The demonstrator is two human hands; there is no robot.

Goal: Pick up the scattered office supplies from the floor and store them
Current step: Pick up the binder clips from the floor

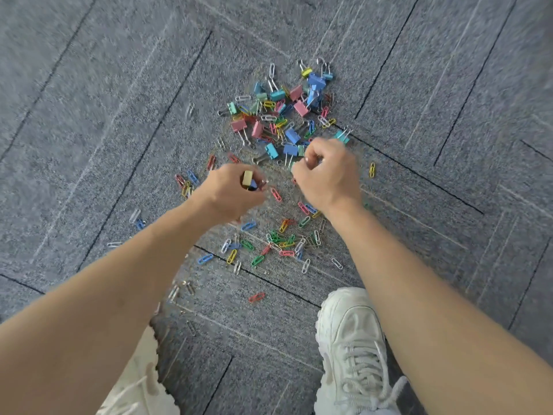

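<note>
Left grip (236, 190) holds clips (248, 179); right grip (326, 172) contents hidden.

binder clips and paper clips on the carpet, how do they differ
The binder clips are chunky blocks with silver wire handles; the paper clips are thin flat wire loops. The binder clips bunch in one pile farther out; the paper clips spread wider, mostly nearer the shoe. The left hand grips a yellow binder clip; no paper clip is plainly held. Both come in mixed colours and lie on the grey carpet.
</note>
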